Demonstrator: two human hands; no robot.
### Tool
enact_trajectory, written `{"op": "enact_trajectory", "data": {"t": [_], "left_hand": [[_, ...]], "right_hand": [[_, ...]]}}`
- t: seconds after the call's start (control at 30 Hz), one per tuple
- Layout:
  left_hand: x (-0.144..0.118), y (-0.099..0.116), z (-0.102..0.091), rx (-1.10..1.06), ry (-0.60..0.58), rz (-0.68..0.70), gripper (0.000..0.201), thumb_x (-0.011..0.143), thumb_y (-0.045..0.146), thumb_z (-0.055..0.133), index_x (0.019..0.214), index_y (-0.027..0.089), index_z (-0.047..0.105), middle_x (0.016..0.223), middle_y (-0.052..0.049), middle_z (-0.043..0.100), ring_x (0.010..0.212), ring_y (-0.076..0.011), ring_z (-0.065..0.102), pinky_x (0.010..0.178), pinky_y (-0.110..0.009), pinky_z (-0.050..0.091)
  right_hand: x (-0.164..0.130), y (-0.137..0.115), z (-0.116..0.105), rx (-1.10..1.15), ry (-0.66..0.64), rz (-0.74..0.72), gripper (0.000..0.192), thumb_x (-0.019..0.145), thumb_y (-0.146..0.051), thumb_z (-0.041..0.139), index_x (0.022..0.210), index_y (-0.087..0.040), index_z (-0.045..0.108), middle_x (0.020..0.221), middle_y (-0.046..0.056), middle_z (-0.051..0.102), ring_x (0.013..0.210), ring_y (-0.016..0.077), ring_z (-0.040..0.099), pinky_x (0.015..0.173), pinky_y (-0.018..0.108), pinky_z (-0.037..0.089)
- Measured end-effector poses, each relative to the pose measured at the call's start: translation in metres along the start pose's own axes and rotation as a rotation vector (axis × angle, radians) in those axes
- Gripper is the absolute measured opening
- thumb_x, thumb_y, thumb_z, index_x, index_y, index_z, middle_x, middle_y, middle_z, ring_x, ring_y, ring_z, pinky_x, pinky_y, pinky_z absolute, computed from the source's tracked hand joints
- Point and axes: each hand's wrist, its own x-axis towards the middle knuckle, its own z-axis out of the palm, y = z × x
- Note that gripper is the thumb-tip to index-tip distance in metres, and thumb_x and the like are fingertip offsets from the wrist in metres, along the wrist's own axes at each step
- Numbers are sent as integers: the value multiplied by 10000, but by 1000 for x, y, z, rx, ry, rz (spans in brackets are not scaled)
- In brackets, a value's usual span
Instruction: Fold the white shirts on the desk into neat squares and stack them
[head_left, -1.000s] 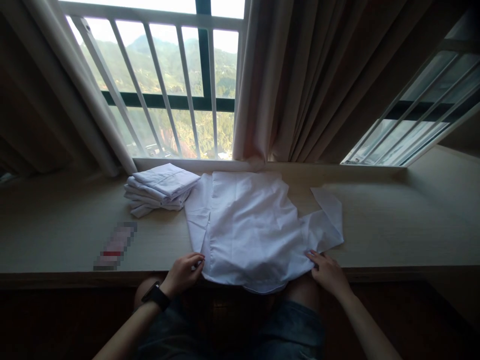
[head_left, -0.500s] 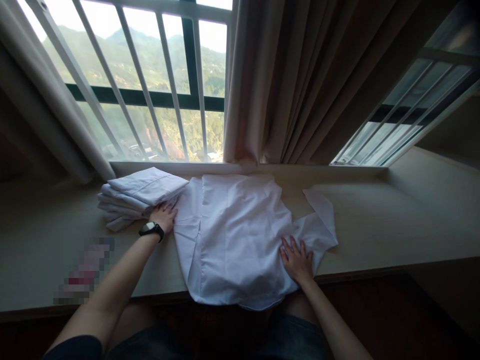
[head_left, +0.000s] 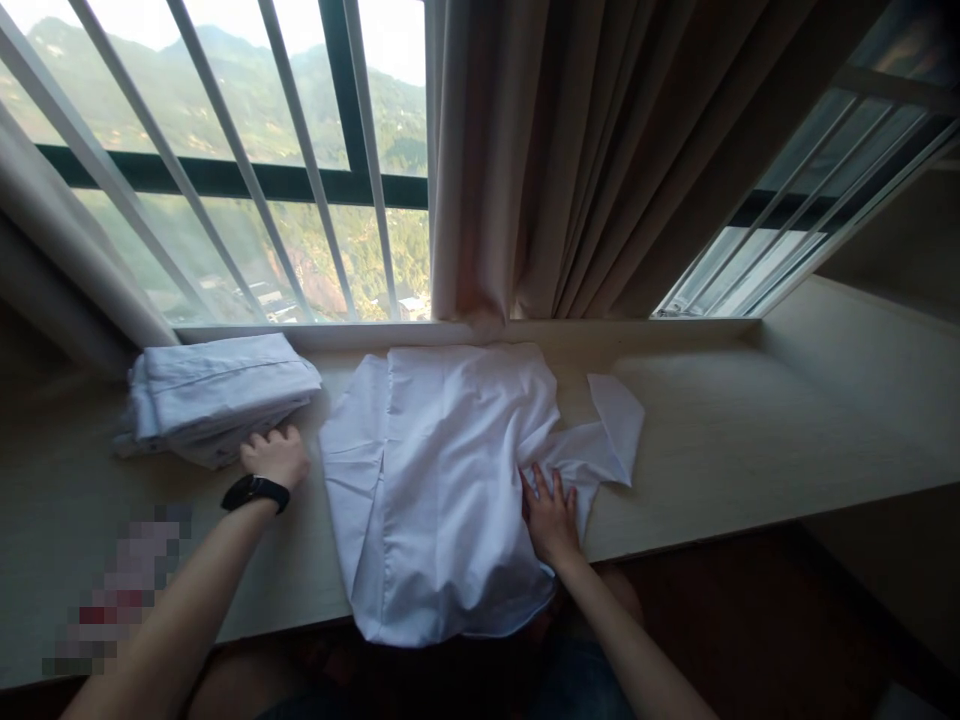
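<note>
Both hands moved: my left hand [head_left: 276, 455] now curls against the folded stack [head_left: 217, 397], shoved leftward; right hand [head_left: 551, 515] lies flat, open on the shirt [head_left: 442, 480].

A room in a home or a rented flat, high above the ground, is shown. A wide wooden window ledge [head_left: 750, 440] is set under a barred window [head_left: 225, 180], through which green hills and small buildings far below are seen. Beige curtains [head_left: 570, 150] are hung there, and folded white clothes [head_left: 214, 395] are stacked on the ledge.
</note>
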Motion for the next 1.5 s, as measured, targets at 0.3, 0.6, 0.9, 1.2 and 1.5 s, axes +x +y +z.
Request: {"op": "enact_trajectory", "data": {"t": [0.3,0.6,0.9,1.2,1.5], "left_hand": [[-85,114,21,-205,-106,304,553,996,540,297,1530,409,358,1640,1,277,1500,-429,154,1111,-747,121],[-124,93,30,-177,-70,71,629,985,574,264,1567,339,301,1659,-39,216,1477,-514,101,1060,-805,99],[-64,101,7,-201,-233,120,620,954,553,345,1523,313,404,1637,-97,271,1466,-483,207,1046,-812,145],[-145,129,0,-259,-6,417,545,961,464,421,1495,355,448,1608,-35,349,1499,-372,217,1181,-658,131],[-178,155,11,-289,21,311,576,962,472,416,1513,306,436,1624,-94,303,1484,-477,170,1130,-741,50]], "right_hand": [[-8,1,-7,31,33,45,564,1004,-523,341,1554,-403,302,1651,2,222,1502,353,182,1171,594,182],[-53,37,4,-73,115,302,622,985,-545,376,1550,-285,370,1586,172,320,1438,431,296,1130,565,246],[-57,28,-12,20,23,355,680,953,-617,378,1530,-260,421,1546,205,369,1398,465,339,1052,606,324],[-11,23,-18,89,50,-15,568,1013,-510,316,1564,-376,292,1662,37,171,1520,368,100,1174,609,167],[11,31,-6,128,-42,-82,594,980,-640,326,1538,-435,317,1663,3,177,1518,362,116,1168,642,113]]}}
